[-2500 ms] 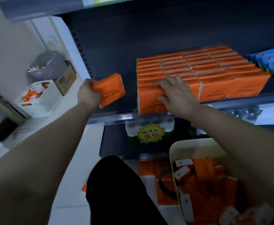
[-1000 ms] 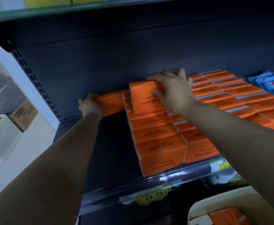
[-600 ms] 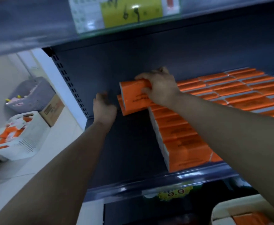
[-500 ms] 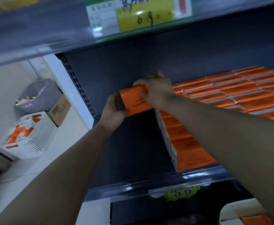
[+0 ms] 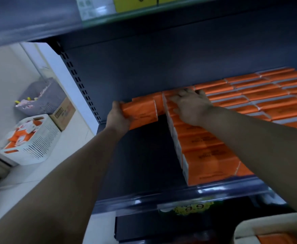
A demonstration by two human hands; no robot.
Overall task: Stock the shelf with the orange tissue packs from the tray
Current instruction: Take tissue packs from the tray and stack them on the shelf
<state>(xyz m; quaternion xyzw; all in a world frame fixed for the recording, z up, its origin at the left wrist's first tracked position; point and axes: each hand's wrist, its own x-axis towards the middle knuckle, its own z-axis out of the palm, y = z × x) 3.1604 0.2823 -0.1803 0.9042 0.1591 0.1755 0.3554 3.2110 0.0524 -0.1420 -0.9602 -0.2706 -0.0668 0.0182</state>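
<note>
A: Entry one, left hand [image 5: 117, 118]?
B: Clenched round the left end of one orange pack [image 5: 140, 112], thumb on its near face. The pack lies lengthways at the back left of the shelf [image 5: 144, 164]. It is just left of the stocked rows [image 5: 249, 97] and in front of a second pack [image 5: 144, 99] by the back wall. Whether it touches the shelf floor: cannot tell.

A: Right hand [image 5: 191, 106]?
B: Released. Palm down, fingers spread flat on the tops of the rearmost packs in the leftmost row.

A: Stock on the shelf?
B: Orange packs, several rows side by side, running from the front lip to the back wall. They fill the right part of the shelf. Dark metal shows to their left.

A: Tray [image 5: 267, 224]?
B: Cream rim, bottom right corner, below the shelf. A third pack [image 5: 276, 239] shows inside. The tray is mostly cut off by the frame edge.

A: Other entries?
B: Yellow price tag [image 5: 191, 207] under the shelf lip. On the floor, far left: a white slatted basket [image 5: 36, 145] with orange and white packs. A grey basket [image 5: 43, 95] sits behind it, and a cardboard box [image 5: 63, 111] beside both.
</note>
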